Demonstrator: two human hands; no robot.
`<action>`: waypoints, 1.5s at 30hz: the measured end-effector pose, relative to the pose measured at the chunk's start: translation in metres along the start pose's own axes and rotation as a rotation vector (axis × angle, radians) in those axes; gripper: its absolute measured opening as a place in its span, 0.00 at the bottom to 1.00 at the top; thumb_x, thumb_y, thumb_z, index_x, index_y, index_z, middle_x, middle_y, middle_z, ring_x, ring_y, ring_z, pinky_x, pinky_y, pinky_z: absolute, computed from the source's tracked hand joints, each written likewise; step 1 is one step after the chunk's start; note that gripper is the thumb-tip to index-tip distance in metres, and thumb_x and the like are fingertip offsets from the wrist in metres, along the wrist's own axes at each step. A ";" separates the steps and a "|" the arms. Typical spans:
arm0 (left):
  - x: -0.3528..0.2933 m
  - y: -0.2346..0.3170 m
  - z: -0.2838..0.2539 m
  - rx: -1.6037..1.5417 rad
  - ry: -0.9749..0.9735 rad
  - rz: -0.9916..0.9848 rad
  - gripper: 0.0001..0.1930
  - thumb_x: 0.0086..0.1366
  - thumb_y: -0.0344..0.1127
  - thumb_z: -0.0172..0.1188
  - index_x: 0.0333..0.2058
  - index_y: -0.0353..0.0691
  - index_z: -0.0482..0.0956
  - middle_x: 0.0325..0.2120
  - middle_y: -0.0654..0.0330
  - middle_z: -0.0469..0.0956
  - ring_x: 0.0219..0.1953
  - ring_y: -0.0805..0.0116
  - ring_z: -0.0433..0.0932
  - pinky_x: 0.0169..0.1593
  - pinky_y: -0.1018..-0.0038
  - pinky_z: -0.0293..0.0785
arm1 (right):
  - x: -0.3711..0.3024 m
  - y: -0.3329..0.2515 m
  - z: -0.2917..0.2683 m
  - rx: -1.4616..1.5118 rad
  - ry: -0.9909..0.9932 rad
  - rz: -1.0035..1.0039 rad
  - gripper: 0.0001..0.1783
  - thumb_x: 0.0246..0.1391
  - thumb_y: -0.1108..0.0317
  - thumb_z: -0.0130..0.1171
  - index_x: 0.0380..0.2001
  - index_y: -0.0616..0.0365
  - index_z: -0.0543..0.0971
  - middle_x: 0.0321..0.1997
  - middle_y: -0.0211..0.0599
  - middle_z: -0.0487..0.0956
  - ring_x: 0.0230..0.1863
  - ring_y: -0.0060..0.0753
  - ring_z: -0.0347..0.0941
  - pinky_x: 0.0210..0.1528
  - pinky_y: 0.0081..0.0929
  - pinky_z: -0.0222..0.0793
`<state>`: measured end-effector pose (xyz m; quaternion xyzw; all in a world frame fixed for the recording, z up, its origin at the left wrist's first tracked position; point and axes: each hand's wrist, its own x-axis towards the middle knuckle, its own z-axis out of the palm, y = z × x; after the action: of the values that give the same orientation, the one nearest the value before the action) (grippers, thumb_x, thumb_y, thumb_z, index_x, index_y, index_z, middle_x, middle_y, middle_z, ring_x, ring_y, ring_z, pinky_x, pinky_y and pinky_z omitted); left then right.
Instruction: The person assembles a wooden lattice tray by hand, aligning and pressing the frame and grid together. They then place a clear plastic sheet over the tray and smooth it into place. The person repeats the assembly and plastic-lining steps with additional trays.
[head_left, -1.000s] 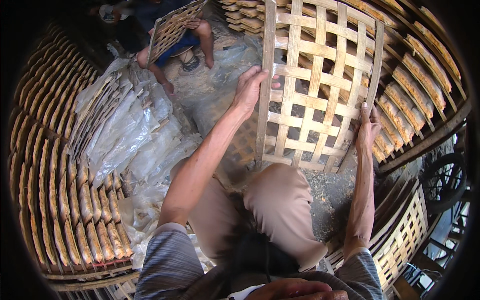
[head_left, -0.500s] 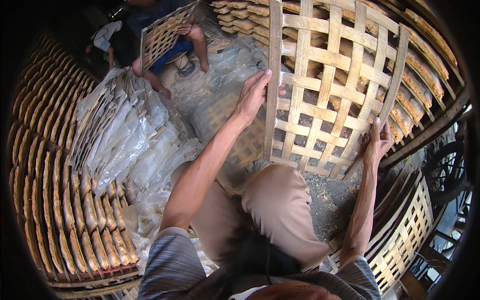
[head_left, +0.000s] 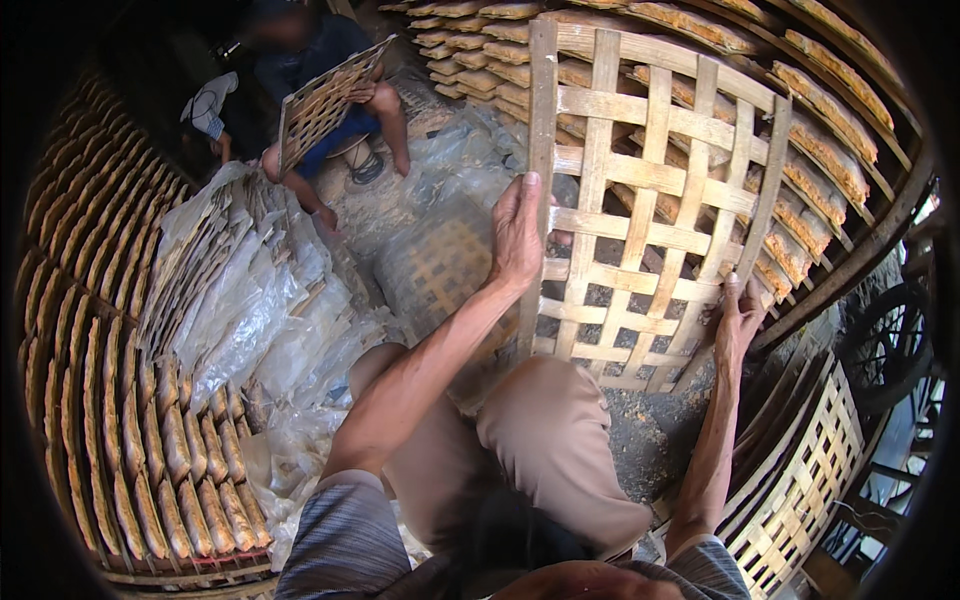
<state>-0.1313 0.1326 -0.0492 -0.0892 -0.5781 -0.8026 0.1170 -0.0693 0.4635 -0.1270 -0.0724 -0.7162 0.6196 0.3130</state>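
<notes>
Upright before me stands a woven bamboo tray (head_left: 655,175), an open lattice of flat strips with a wooden bar down each side. My left hand (head_left: 519,232) is closed on its left bar, thumb in front and fingers partly hidden behind. The lower part of its right bar is pinched by my right hand (head_left: 738,312). Nothing lies on the lattice; racked slabs show through its gaps. Below my left forearm, a tray under clear plastic sheeting (head_left: 440,265) lies on the floor.
Plastic sheets and thin trays pile up (head_left: 240,270) at the left. Racks of orange-brown slabs rise at left (head_left: 190,470) and far right (head_left: 820,165). More lattice trays (head_left: 800,490) lean at my right, near a dark wheel (head_left: 880,345). Across from me a seated person (head_left: 335,130) holds another tray (head_left: 325,100).
The tray has come slightly down and toward me, with both hands still on it. Opposite, the other person's head has come into view.
</notes>
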 end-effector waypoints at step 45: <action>-0.014 0.043 -0.027 0.250 0.126 0.218 0.23 0.81 0.49 0.49 0.36 0.36 0.80 0.28 0.66 0.76 0.32 0.81 0.72 0.38 0.79 0.69 | 0.107 -0.143 0.021 0.157 -0.282 0.029 0.28 0.62 0.55 0.66 0.50 0.72 0.77 0.39 0.48 0.84 0.30 0.30 0.84 0.29 0.26 0.86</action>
<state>-0.1052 0.0953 -0.0224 -0.0856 -0.6517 -0.7111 0.2494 -0.1250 0.4663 0.0437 0.0295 -0.7013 0.6821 0.2052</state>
